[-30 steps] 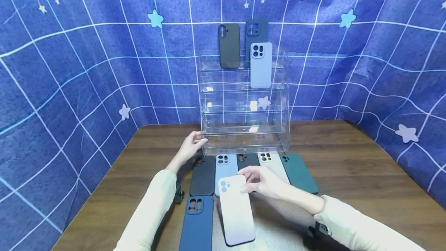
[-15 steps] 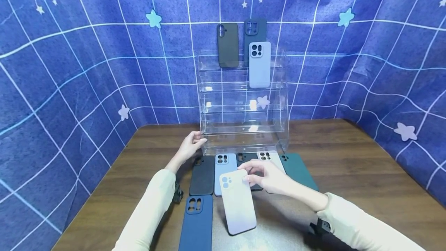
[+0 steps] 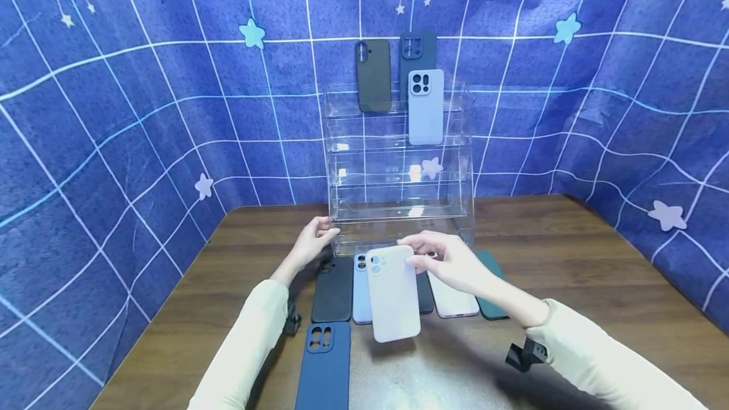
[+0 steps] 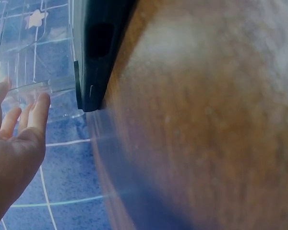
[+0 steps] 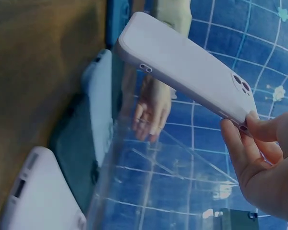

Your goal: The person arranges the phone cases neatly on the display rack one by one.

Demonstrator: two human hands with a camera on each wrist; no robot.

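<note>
My right hand (image 3: 450, 259) pinches a pale lilac-white phone case (image 3: 394, 299) by its upper right corner, the thumb on the camera-cutout side. The case hangs tilted above the table, in front of the stand; its side edge and camera holes show in the right wrist view (image 5: 182, 67). At the lower left side of the clear tiered display stand (image 3: 398, 214), my left hand (image 3: 310, 240) grips the stand's edge between thumb and fingers. A dark olive case (image 3: 373, 78), a navy case (image 3: 417, 52) and a light blue case (image 3: 426, 112) stand on its upper tiers.
Along the stand's front lie a black case (image 3: 333, 290), a light blue case (image 3: 361, 302), a dark case (image 3: 424, 296), a white case (image 3: 454, 296) and a green case (image 3: 491, 264). A blue case (image 3: 323, 366) lies nearer. Blue patterned cloth (image 3: 171, 81) surrounds the wooden table (image 3: 569, 271).
My right hand has lifted the lilac-white case upward and slightly right, towards the stand, tipping it more upright. The left hand has stayed at the stand's edge.
</note>
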